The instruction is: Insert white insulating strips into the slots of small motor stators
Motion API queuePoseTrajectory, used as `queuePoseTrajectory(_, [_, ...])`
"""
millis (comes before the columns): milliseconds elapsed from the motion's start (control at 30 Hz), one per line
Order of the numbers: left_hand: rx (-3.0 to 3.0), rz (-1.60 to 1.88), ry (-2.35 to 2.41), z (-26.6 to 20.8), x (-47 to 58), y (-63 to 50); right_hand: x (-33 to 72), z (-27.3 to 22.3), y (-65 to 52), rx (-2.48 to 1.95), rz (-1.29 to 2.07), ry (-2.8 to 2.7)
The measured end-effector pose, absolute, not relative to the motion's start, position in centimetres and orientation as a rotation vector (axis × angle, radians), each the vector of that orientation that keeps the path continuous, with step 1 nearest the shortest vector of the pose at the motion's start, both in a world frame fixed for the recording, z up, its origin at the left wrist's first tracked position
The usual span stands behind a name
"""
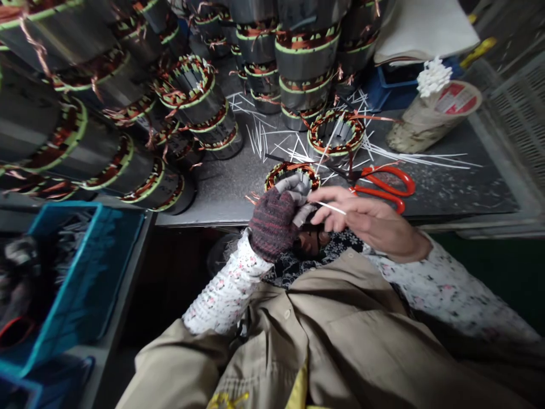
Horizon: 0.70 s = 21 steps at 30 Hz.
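At the bench's front edge, a motor stator (283,170) with copper windings and yellow-green slot liners stands partly hidden behind my left hand (275,222). That hand wears a dark knitted glove with pale fingertips, and its fingers are closed over the stator's near rim. Just to the right, my bare right hand (368,220) pinches a thin white sleeve (332,208) close to the stator. Behind my hands stands a second stator (317,142), a white strand leaning across its opening. Red-handled scissors (394,176) lie beyond my right hand, their blades toward the stators.
Many stators (306,57) are stacked at the back and left. Loose white sleeves (293,152) scatter over the bench (489,187). A tub (419,119) holding a white bundle stands right, near a blue bin (387,91). Lower left is a teal crate (91,267).
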<state>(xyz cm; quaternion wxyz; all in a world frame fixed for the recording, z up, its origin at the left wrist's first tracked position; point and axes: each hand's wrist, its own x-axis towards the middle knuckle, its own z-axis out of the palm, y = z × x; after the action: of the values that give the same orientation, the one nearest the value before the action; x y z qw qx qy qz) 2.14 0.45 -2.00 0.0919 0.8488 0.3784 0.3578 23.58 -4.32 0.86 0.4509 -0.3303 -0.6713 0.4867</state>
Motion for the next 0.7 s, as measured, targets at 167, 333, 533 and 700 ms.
queuePoseTrajectory(167, [2.631,1.081,1.129,-2.4,2.4,0.4,23.8,0.6,-5.1,-0.961,1.239,-1.384])
queuePoseTrajectory(333, [2.721,1.225,1.149,-4.0,5.0,-0.6,21.0,1.2,-0.3,-0.824,1.128,-1.145])
queuePoseTrajectory(533, [2.934,1.058,0.961,-2.1,2.9,-0.1,20.3,-1.5,0.7,-0.966,0.477,-1.397])
queuePoseTrajectory(700, [2.906,0.690,0.777,0.4,-1.3,2.9,21.7,-3.9,-3.2,-1.036,0.085,-1.835])
